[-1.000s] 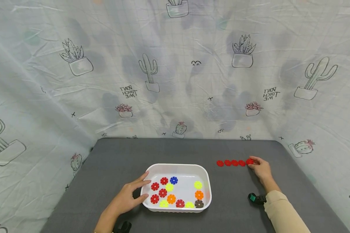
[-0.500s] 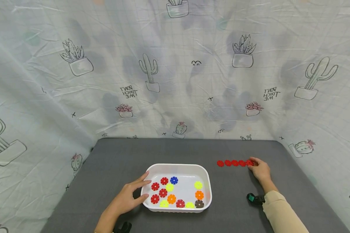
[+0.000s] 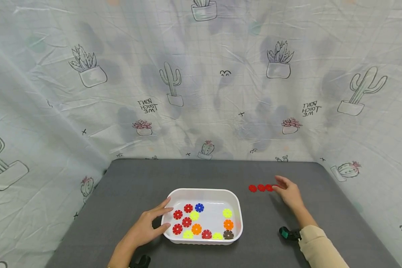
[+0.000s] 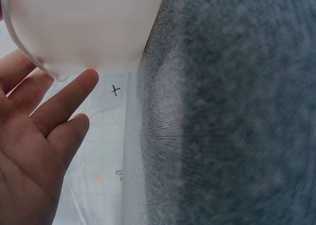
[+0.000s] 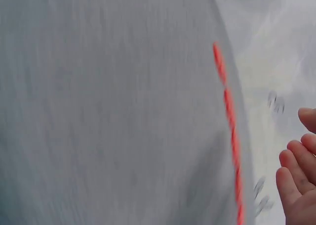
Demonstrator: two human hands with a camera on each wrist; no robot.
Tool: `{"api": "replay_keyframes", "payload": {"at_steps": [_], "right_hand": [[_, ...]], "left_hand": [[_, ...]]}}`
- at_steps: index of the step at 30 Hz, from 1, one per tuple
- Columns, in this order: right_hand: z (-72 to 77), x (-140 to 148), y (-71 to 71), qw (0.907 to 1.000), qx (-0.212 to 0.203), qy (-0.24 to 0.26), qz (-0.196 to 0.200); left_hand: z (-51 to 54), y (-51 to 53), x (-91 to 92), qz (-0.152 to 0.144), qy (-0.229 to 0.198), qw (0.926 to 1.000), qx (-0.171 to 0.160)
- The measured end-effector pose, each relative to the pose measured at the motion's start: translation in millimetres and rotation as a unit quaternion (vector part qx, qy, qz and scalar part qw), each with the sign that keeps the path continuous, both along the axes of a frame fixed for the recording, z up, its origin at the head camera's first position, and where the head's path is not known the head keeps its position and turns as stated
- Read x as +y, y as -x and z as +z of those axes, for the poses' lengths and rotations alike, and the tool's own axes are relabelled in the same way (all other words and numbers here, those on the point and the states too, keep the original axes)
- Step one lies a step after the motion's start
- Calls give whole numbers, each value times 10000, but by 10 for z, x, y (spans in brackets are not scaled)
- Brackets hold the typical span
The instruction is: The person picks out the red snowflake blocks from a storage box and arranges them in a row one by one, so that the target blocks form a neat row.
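Observation:
A row of red notched plastic discs (image 3: 261, 188) lies on the grey tabletop at the right, its right end behind my right hand (image 3: 289, 193). In the right wrist view the red discs (image 5: 230, 111) look blurred and form a line. Nothing shows between the right fingers, which are apart from the row in that view. My left hand (image 3: 149, 225) rests at the left rim of a white tray (image 3: 236, 201), fairly straight fingertips reaching over the edge. From the left wrist, the left hand (image 4: 34, 136) shows one fingertip against the white tray's outer wall (image 4: 84, 27).
Loose discs in red, yellow, orange, blue and brown lie in the tray, among them a blue disc (image 3: 199, 207) and a brown disc (image 3: 228, 234). A cactus-printed cloth (image 3: 204, 93) hangs behind and beside the grey table (image 3: 187, 173).
My right hand has let go of the rightmost red disc and moved left over the row, its fingers spreading. The left hand and tray have stayed in place.

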State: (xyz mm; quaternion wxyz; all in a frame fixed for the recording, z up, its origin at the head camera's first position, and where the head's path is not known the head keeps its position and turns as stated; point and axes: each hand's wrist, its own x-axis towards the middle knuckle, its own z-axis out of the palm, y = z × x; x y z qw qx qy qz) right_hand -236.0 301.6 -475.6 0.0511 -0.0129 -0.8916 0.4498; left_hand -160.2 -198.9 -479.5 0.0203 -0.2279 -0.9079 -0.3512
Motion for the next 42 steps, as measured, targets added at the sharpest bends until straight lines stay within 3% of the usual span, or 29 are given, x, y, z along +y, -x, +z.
{"api": "replay_keyframes", "payload": {"at_steps": [7,13,16,25,31,35,42], "right_hand": [[132,-466,-83,9936,525,755,663],[216,-937,-229,9779,755,1492,1255],[252,-1145,-294,9671,768,1691,1737],[302,-1609,-407,9361,136,1810,3013],[222,-1786,-420,9135,-313,2099,3472],[190,-1862,-428,9069,-551,2089,3618],[153,-1951,-414,9112,-1059,1270,3772]], "left_hand": [[3,14,-16,-41,37,9998,212],[16,37,-34,-98,25,9999,118],[26,37,-37,-124,24,9999,45],[18,36,-43,-91,-20,9999,-52],[2,28,-35,-140,-88,9997,167],[-2,26,-23,-120,-94,9999,68],[6,28,-26,-91,-116,9999,-34]]}}
